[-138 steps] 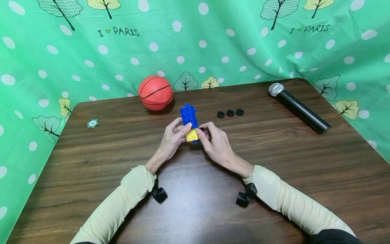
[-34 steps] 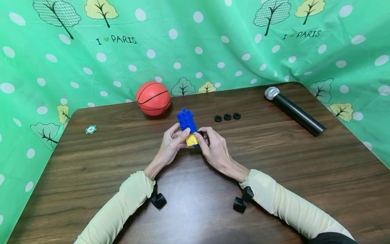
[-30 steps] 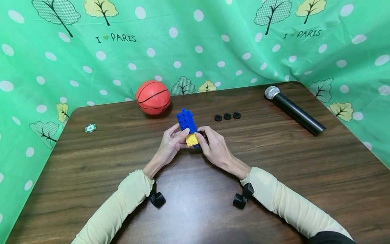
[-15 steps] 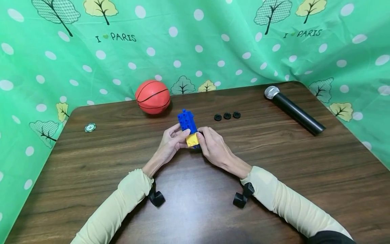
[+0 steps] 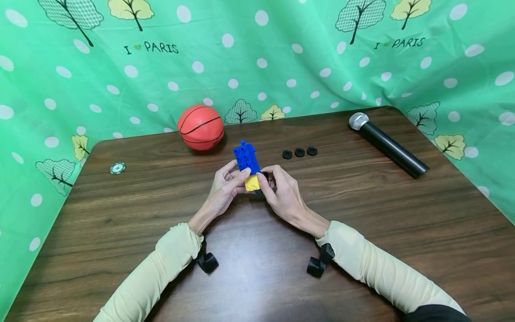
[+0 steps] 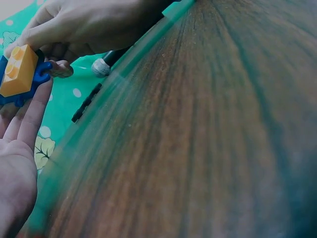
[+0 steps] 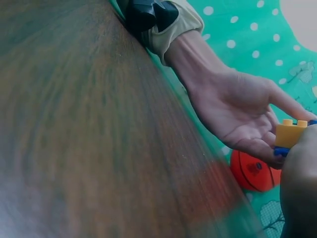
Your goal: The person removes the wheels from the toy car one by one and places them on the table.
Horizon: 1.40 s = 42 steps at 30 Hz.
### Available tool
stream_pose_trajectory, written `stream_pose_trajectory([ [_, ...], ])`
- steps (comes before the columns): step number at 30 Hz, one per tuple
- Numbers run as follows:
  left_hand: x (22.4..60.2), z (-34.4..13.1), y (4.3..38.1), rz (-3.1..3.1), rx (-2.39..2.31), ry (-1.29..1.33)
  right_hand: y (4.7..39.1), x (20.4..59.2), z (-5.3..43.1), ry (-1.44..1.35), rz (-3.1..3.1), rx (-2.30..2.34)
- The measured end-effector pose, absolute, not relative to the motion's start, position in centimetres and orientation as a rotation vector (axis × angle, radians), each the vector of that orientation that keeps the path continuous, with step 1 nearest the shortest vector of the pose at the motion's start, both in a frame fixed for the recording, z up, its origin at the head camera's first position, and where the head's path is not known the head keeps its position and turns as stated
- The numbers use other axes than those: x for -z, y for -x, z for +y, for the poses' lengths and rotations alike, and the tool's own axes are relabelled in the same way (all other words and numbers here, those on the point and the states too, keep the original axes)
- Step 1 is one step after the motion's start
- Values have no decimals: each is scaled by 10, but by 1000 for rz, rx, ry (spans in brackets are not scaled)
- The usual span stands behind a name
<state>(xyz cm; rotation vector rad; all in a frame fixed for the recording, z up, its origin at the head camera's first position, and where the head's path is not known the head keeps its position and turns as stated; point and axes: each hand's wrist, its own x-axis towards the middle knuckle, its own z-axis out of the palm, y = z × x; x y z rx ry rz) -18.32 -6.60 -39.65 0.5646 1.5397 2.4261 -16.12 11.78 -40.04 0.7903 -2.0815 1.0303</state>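
In the head view, my left hand (image 5: 222,190) holds a toy built of a blue block base (image 5: 247,157) and a yellow brick (image 5: 252,183), its thumb across the blue studs. My right hand (image 5: 284,192) pinches a small black round piece (image 5: 265,175), partly hidden by its fingers, against the toy's right side by the yellow brick. Three black toy tires (image 5: 299,152) lie in a row beyond the hands. From the left wrist, blue hook-like ends (image 6: 43,71) stick out under the yellow brick (image 6: 21,72). The right wrist view shows the left palm (image 7: 237,109) behind the toy.
An orange-red toy basketball (image 5: 201,127) stands at the back, left of centre. A black microphone (image 5: 390,145) with a silver head lies at the back right. On the far left is a green and white poker chip (image 5: 118,168). A green printed curtain (image 5: 281,27) hangs behind the table.
Both hands stay on the toy, which tilts a little more to the left than several seconds ago. The right fingers have shifted slightly, so more of the black piece shows than half a second ago.
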Motion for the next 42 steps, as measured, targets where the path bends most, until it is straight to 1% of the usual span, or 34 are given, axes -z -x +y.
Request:
stream_pose_trajectory([
  [19,397,-64,183,1580,-2418,-641,166,402,120,-837,-2030,-837],
  [32,399,-65,185,1542,-2437,-615,170,402,125,-882,-2077,-997],
  [42,398,-65,183,1604,-2447,-627,167,400,119,-815,-2038,-917],
])
